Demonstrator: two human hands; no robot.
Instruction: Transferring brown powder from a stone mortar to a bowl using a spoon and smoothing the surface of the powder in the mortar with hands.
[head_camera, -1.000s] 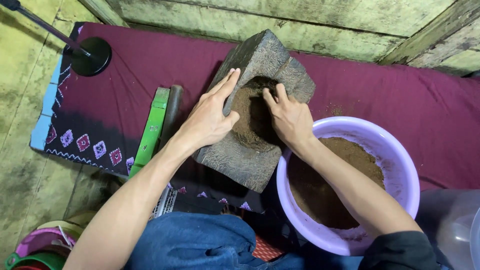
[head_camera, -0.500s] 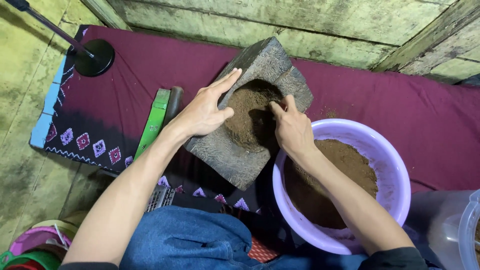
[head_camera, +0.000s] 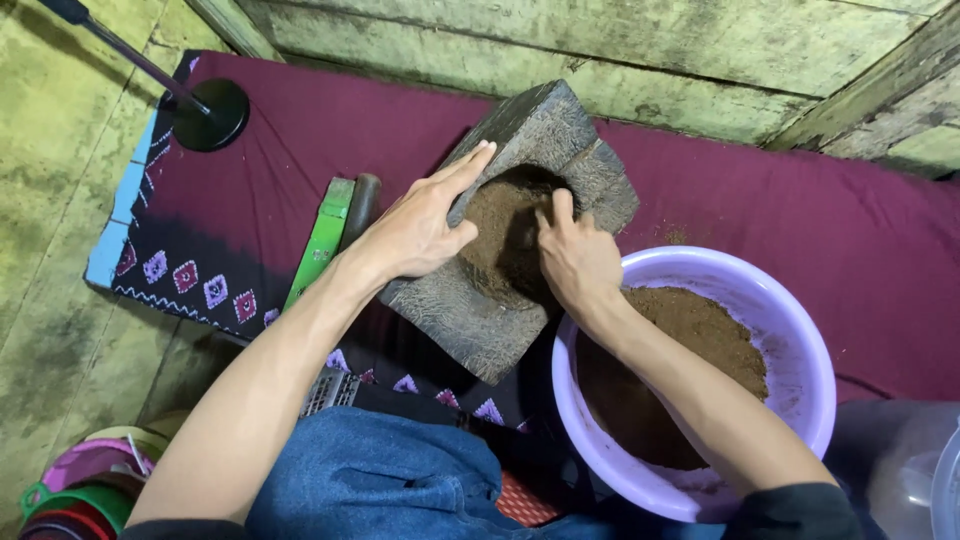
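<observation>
Mossy green plank floor w/ a maroon woven cloth (head_camera: 800, 220) spread over it. On the cloth, centre, sits a dark carved stone mortar block (head_camera: 545, 140), tilted toward a lilac plastic basin (head_camera: 800, 330) at near right. Left hand (head_camera: 420, 230) lies flat on the block's left edge, fingers spread wide, steadying it. Right hand (head_camera: 575, 265) is in the hollow, fingers curled narrow, raking brown powder (head_camera: 500, 225). Block looks heavy, stiff, rough; best gripped by the thick edges. Powder's loose & spills easily.
</observation>
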